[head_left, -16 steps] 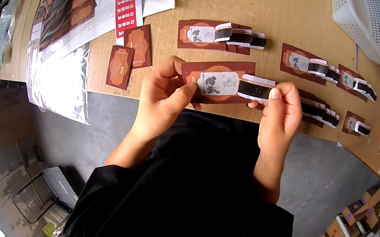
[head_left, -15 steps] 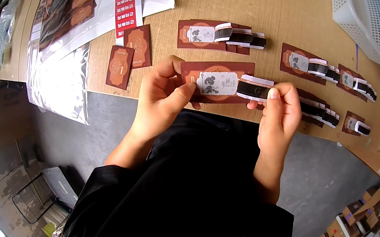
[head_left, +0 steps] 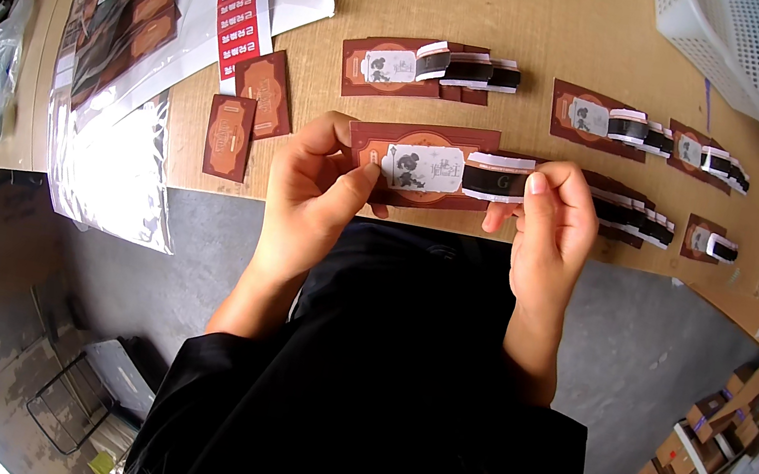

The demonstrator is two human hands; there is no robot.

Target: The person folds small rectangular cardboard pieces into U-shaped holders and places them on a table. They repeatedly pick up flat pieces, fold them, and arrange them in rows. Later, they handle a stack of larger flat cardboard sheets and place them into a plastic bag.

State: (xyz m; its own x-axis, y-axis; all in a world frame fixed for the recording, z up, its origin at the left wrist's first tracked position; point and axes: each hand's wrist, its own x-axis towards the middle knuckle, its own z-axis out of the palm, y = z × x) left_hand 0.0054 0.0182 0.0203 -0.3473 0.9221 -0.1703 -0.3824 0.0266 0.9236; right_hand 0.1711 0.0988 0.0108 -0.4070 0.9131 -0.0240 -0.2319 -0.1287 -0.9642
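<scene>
Between my hands is a dark red card [head_left: 386, 142] with an orange ornamental frame and a white panel bearing a small cartoon figure. My left hand [head_left: 307, 199] grips the card's left end, thumb on top and fingers behind. Over the card's right part lies a black strip with white edges [head_left: 496, 178]. My right hand [head_left: 552, 237] pinches the strip's right end between thumb and fingers. How the strip joins the card is hidden. Just beyond, similar cards [head_left: 379, 64] with black-and-white strips lie overlapped on the wooden table [head_left: 482, 1].
More overlapped cards [head_left: 583, 119] lie to the right, with one small card [head_left: 699, 238] near the edge. Two plain cards [head_left: 229, 138] lie left, beside a red sticker strip [head_left: 244, 0] and clear plastic bag [head_left: 110, 179]. A white perforated basket [head_left: 726, 55] stands far right.
The card has turned slightly and sits more level. Both hands and the table's things appear a little further left. Both hands keep their hold.
</scene>
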